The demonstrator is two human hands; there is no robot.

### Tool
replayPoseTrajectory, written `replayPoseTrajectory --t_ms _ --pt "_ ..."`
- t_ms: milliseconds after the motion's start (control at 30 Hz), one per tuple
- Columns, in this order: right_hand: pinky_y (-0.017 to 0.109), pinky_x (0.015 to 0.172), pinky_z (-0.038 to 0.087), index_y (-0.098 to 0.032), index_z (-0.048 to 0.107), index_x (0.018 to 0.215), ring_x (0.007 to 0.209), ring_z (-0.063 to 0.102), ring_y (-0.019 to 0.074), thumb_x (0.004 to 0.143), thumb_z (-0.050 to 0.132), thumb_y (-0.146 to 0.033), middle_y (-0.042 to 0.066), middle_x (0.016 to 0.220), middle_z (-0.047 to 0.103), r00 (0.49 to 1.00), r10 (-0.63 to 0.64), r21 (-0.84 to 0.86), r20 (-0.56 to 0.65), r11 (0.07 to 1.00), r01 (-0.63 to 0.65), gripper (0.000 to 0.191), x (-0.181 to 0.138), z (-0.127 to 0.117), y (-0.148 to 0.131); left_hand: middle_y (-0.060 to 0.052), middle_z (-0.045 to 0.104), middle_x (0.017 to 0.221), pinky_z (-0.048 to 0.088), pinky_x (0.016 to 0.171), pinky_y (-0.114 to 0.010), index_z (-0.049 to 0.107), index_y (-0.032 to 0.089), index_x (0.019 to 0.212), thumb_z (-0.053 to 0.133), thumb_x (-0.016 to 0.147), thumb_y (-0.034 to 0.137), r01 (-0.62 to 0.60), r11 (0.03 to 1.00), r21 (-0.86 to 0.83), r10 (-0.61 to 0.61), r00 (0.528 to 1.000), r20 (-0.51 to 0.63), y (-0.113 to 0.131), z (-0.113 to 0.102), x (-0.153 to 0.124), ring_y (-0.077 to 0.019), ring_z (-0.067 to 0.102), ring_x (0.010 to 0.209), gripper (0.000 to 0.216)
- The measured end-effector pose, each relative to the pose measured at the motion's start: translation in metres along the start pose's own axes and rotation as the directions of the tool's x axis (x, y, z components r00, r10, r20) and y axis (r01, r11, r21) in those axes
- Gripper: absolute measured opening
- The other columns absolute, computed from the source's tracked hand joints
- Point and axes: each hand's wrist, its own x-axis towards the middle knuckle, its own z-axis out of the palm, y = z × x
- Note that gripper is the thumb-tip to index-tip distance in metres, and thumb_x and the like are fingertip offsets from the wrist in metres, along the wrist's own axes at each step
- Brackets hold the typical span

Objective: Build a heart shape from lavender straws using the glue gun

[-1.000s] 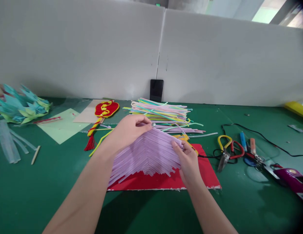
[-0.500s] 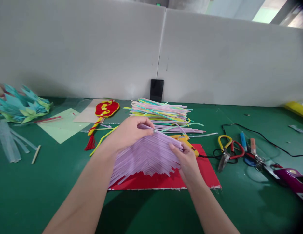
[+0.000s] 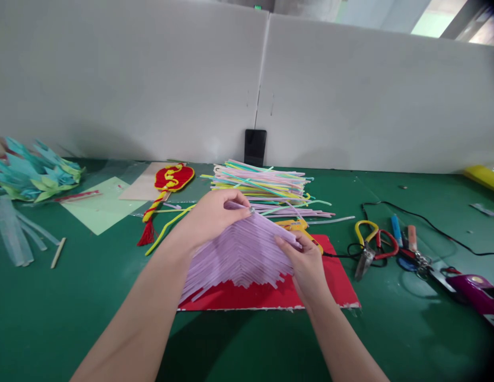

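Lilac panel (image 3: 247, 249) of close-laid strands, peaked along a central crease and wider than deep, spans between both hands over a red board (image 3: 338, 281). The right hand (image 3: 308, 262) pinches its right edge; the left hand (image 3: 217, 217), farther forward, pinches the top edge, nearer the crease. Beyond lie a yellow corded tool (image 3: 293, 225) and a multicoloured bundle (image 3: 262, 183).

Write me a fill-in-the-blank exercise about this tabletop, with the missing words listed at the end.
1. The left hand and the right hand both hold the strip piece, which is coloured ____.
2. The board below the strip piece is coloured ____.
3. The phone against the grey partition is coloured ____.
4. The blue paper petals lie near the picture's ____ edge.

Missing words: purple; red; black; left.
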Motion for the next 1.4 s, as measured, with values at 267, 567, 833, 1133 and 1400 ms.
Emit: replayPoseTrajectory --t_ms 267,567,833,1133,1400 --pt "0.025 0.059 0.043 -0.019 0.067 0.066 0.061 0.052 0.0122 0.056 0.082 -0.035 -0.003 0.063 0.060 1.000 -0.018 -0.004 -0.003 1.000 0.018 0.024 -0.0012 0.0021 -0.0027 -0.001 0.068 0.083 0.045 0.076 -0.028 0.065 0.019 0.080 0.061 0.075 0.029 0.032 0.998 0.052 -0.032 0.999 -0.003 0.0038 -0.0006 -0.0013 -0.0172 0.061 0.079 0.012" --pt "0.027 0.061 0.043 -0.020 0.067 0.066 0.062 0.053 0.0132 0.055 0.083 -0.036 -0.004 0.062 0.060 1.000 -0.004 0.013 -0.015 1.000 0.004 0.025 -0.0006 0.0011 -0.0019 -0.001 0.068 0.082 0.045 0.071 -0.026 0.067 0.020 0.083 0.057 0.078 0.036 0.032 0.997 0.068 -0.037 0.997 0.074 -0.0030 -0.0047 -0.0010 -0.0179 0.061 0.078 0.019" --pt "0.027 0.058 0.044 -0.019 0.066 0.065 0.060 0.053 0.0135 0.053 0.083 -0.038 -0.003 0.061 0.060 0.999 -0.014 0.006 -0.043 1.000 0.015 0.028 -0.0007 0.0033 -0.0024 0.000 0.067 0.081 0.044 0.071 -0.026 0.068 0.020 0.082 0.057 0.078 0.038 0.041 0.998 0.044 -0.045 0.995 0.084 -0.0005 -0.0047 -0.0031 -0.0177 0.060 0.076 0.021" --pt "0.027 0.060 0.045 -0.019 0.068 0.069 0.062 0.055 0.0142 0.055 0.082 -0.038 -0.002 0.064 0.062 1.000 -0.006 0.003 -0.031 1.000 0.006 0.028 0.0003 0.0011 -0.0026 0.001 0.065 0.076 0.044 0.073 -0.027 0.069 0.022 0.080 0.058 0.077 0.037 0.070 0.997 0.021 -0.071 0.993 0.097 0.0049 -0.0051 -0.0043 -0.0168 0.059 0.073 0.019" --pt "0.028 0.061 0.047 -0.020 0.068 0.071 0.062 0.056 0.0149 0.054 0.083 -0.037 -0.003 0.063 0.062 0.998 0.038 0.053 -0.040 0.998 -0.036 0.029 0.0001 0.0019 -0.0019 0.001 0.065 0.075 0.044 0.071 -0.026 0.067 0.022 0.080 0.058 0.076 0.036 0.053 0.998 0.039 -0.057 0.991 0.119 0.0005 -0.0053 -0.0032 -0.0162 0.059 0.072 0.017"
